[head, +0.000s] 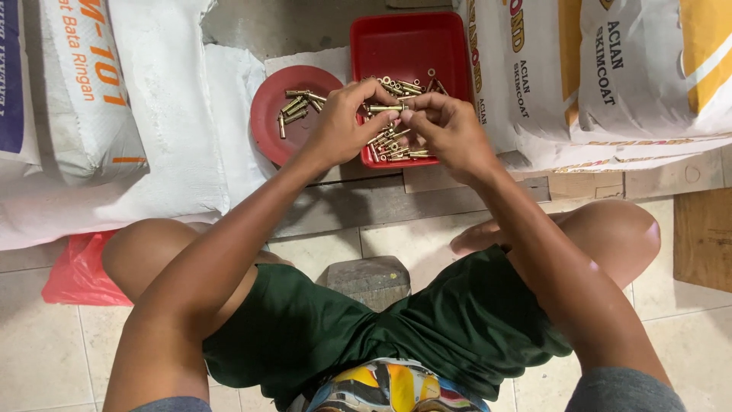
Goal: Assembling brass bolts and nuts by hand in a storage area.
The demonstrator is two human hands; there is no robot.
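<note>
White cement-type sacks (152, 114) stacked left and right of red rectangular tray (408, 42), tray wedged between them on a grey ledge. Round red lid/plate (267, 126) just left of tray, w/ a small cluster of brass fittings (293, 107) on it. Bigger heap of loose brass pieces (400, 141) along tray's near edge and mid-floor. Red plastic bag (76, 271) well below-left of tray, by the knee.

Left hand (343, 126) and right hand (450, 130) brought together over tray's near-left corner, fingertips nearly touching. Both pinched on one slim brass fitting (385, 109), left from above/left end, right at right end.

Long axis of fitting roughly horizontal in view, running left–right across tray's short side, parallel to near edge. Which end is head vs. tail: can't tell, too small and partly covered by fingers.

Risks, as judgement: grip is fingertip-only on a small smooth part, so a slip likely drops it into the heap in tray, hard to re-find among lookalikes. Held right over tray corner, so a sideways flick could send it past the rim onto the ledge or the gap between tray and plate. If two parts are being mated, misalignment along that axis could cause a jam or cross-thread.
</note>
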